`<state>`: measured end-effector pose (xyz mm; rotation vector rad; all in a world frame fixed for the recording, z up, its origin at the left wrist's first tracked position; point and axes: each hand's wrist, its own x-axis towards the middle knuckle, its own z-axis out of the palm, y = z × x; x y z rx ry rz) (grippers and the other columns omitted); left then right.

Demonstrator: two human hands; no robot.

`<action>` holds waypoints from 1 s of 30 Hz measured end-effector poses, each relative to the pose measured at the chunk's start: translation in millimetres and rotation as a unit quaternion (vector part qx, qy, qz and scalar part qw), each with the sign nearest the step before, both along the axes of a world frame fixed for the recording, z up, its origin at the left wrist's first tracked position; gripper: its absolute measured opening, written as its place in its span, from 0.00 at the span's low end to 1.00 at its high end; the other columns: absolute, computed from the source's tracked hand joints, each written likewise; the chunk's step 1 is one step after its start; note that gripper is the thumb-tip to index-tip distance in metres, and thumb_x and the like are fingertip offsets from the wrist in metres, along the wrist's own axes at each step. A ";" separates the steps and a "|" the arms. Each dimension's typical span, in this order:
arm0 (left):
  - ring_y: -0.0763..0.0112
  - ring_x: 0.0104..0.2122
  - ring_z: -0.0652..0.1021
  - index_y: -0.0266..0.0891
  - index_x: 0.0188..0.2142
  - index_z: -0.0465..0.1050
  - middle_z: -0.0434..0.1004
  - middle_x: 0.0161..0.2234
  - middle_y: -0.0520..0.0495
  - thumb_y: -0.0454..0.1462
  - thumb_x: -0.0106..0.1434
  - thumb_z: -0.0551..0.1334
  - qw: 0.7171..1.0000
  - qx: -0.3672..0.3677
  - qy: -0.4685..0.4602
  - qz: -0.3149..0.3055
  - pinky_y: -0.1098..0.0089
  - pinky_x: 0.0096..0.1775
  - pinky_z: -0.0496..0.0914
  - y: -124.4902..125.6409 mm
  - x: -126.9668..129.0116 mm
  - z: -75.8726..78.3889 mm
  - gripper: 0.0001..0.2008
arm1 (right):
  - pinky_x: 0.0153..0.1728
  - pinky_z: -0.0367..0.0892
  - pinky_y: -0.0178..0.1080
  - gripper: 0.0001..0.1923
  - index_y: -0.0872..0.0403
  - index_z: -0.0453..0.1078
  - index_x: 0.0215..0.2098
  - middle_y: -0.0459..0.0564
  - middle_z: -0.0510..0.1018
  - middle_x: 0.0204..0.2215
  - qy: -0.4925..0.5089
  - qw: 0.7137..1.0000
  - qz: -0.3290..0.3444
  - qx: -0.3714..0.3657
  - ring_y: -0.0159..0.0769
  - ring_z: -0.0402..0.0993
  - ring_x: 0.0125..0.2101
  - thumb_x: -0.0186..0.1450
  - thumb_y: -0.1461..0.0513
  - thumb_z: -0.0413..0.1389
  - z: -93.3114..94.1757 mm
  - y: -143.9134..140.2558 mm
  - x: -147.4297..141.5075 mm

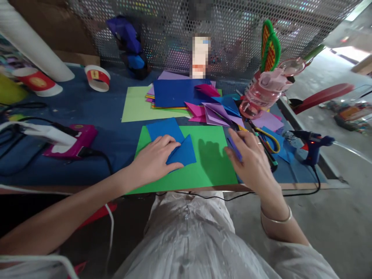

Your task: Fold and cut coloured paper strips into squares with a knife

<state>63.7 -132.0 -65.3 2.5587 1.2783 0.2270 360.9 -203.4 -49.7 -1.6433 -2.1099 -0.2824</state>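
The blue paper [174, 141] lay on a green sheet [203, 162] at the near edge of the worktop [101, 112], partly folded, one corner already turned into a triangle and the upper part apparently yet to be folded. The left hand [155, 157] pressed flat on it, fingers spread, no closed grip. Beyond it to the right, the right hand [251, 159] hovered palm down, its fingers seemingly pinching a thin purple strip [235, 149], near the scissors [269, 143] and folded paper pieces [215, 110].
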 end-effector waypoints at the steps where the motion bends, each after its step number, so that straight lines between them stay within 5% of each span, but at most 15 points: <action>1: 0.47 0.57 0.75 0.38 0.60 0.74 0.75 0.56 0.38 0.49 0.64 0.70 1.000 -0.010 -0.010 -0.002 0.49 0.61 0.70 1.4 0.4 0.4 0.29 | 0.51 0.73 0.56 0.26 0.53 0.63 0.72 0.64 0.75 0.55 0.002 1.000 0.023 -0.018 0.55 0.73 0.54 0.78 0.56 0.49 -0.4 1.2 -4.0; 7: 0.51 0.54 0.78 0.42 0.50 0.74 0.78 0.51 0.43 0.40 0.64 0.65 0.993 -0.084 -0.065 -0.044 0.53 0.57 0.72 5.8 5.3 1.1 0.15 | 0.52 0.73 0.54 0.24 0.59 0.64 0.69 0.67 0.73 0.58 -0.015 0.990 0.119 -0.078 0.54 0.72 0.55 0.79 0.60 0.46 -2.5 12.0 -23.3; 12: 0.53 0.47 0.81 0.44 0.48 0.75 0.82 0.46 0.45 0.39 0.58 0.67 0.986 -0.132 -0.100 -0.033 0.59 0.49 0.73 11.6 10.4 2.9 0.17 | 0.52 0.72 0.54 0.17 0.58 0.72 0.61 0.65 0.75 0.58 -0.039 0.981 0.138 -0.132 0.54 0.71 0.54 0.77 0.61 0.51 -5.0 21.9 -34.2; 17: 0.60 0.32 0.81 0.44 0.33 0.78 0.83 0.30 0.49 0.47 0.61 0.65 0.977 -0.156 -0.145 -0.010 0.65 0.36 0.70 28.3 10.7 23.4 0.11 | 0.43 0.68 0.44 0.08 0.55 0.75 0.41 0.57 0.81 0.39 0.062 0.978 0.125 -0.154 0.45 0.74 0.42 0.75 0.63 0.54 -3.2 26.0 -29.6; 23: 0.67 0.23 0.78 0.41 0.27 0.77 0.83 0.25 0.47 0.52 0.55 0.70 0.914 -0.285 -0.287 0.044 0.69 0.28 0.70 55.0 9.7 42.5 0.17 | 0.36 0.64 0.37 0.10 0.54 0.74 0.38 0.48 0.80 0.30 0.141 0.976 0.107 -0.127 0.36 0.75 0.33 0.73 0.67 0.52 7.7 38.5 -10.2; 27: 0.68 0.22 0.77 0.40 0.23 0.77 0.83 0.23 0.45 0.54 0.49 0.74 0.888 -0.317 -0.326 0.072 0.71 0.26 0.68 61.2 10.7 41.2 0.20 | 0.31 0.63 0.35 0.09 0.53 0.74 0.35 0.46 0.80 0.27 0.184 0.971 0.103 -0.111 0.34 0.74 0.28 0.74 0.62 0.55 8.8 47.3 -5.4; 30: 0.68 0.23 0.78 0.40 0.22 0.76 0.83 0.23 0.44 0.56 0.48 0.74 0.872 -0.326 -0.353 0.093 0.70 0.27 0.69 62.9 10.8 37.0 0.22 | 0.35 0.69 0.37 0.09 0.53 0.76 0.42 0.49 0.83 0.33 0.203 0.968 0.109 -0.097 0.36 0.78 0.33 0.74 0.60 0.54 6.0 49.8 -7.6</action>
